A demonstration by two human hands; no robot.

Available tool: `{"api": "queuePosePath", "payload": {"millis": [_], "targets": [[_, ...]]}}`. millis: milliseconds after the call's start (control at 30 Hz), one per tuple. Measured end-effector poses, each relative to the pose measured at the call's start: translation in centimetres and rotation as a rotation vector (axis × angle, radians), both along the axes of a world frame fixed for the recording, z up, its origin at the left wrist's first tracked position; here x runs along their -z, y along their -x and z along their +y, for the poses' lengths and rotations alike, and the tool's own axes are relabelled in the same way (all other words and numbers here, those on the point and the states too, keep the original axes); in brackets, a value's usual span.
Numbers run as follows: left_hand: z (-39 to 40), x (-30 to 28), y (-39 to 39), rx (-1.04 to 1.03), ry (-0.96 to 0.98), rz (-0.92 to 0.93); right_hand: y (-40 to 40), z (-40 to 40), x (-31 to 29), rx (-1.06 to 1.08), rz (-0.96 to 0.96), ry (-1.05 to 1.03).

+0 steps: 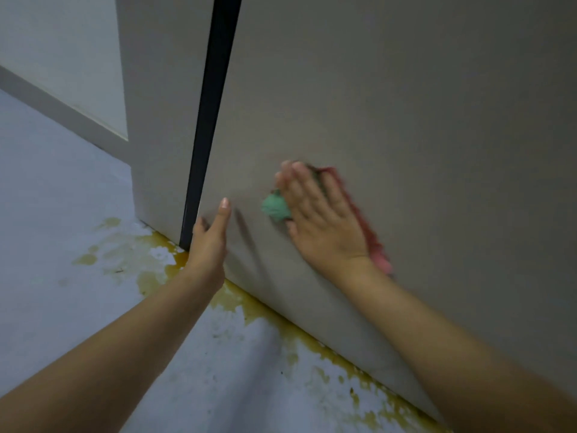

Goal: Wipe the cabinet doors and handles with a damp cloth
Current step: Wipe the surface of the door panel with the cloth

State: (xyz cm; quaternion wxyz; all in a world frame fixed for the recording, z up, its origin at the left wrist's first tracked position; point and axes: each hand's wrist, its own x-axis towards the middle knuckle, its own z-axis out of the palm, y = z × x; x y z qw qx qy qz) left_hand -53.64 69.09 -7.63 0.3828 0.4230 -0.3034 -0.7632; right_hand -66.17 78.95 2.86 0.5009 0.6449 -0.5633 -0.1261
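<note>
A pale grey floor point(56, 195) fills the lower left of the frame, blotched with yellow-brown stains point(150, 260) along the cabinet's foot, while a white wall point(62, 57) with a grey skirting point(56, 104) occupies the upper left.

**Both arms stretched forward, hands flat and low**

The right hand point(324, 220) lies flat, palm pressed forward, fingers straight and close together pointing up and left; its bare forearm runs back toward the lower right. The left hand point(210, 235) stands edge-on, thumb side up, fingers straight, their tips hidden; its bare forearm reaches in from the lower left.
</note>
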Motion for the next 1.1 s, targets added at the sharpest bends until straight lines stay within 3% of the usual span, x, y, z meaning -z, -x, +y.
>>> {"api": "queuePosePath", "payload": {"millis": [100,200,400,567,700,767,867,1000,1100], "targets": [[0.0,0.1,0.1,-0.007,-0.029,0.005,-0.7,-0.4,3.1,0.049,0.192,-0.245],[0.0,-0.2,-0.2,0.009,-0.067,0.019,0.1,1.5,2.7,0.078,0.229,-0.313],[-0.2,-1.4,-0.1,0.082,-0.114,0.110,2.5,5.2,-5.8,0.007,-0.013,0.012],[-1.2,-1.0,0.0,0.144,-0.143,0.211,-0.6,-1.7,-9.3,-0.001,-0.119,0.201],[-1.4,-1.0,0.3,0.120,-0.151,0.258,-1.9,-4.9,-3.4,-0.022,0.107,-0.059],[-1.3,-1.1,0.2,0.107,-0.176,0.269,-1.3,-2.9,0.5,0.032,0.255,-0.253],[-0.8,-1.2,0.2,0.062,-0.225,0.220,0.7,2.3,2.2,0.103,0.299,-0.439],[-0.6,-2.1,0.1,0.060,-0.229,0.219,2.6,5.8,-3.2,0.073,0.201,-0.243],[-0.4,-1.6,-0.1,0.021,-0.249,0.199,1.3,3.4,-7.0,0.058,0.060,-0.042]]}}
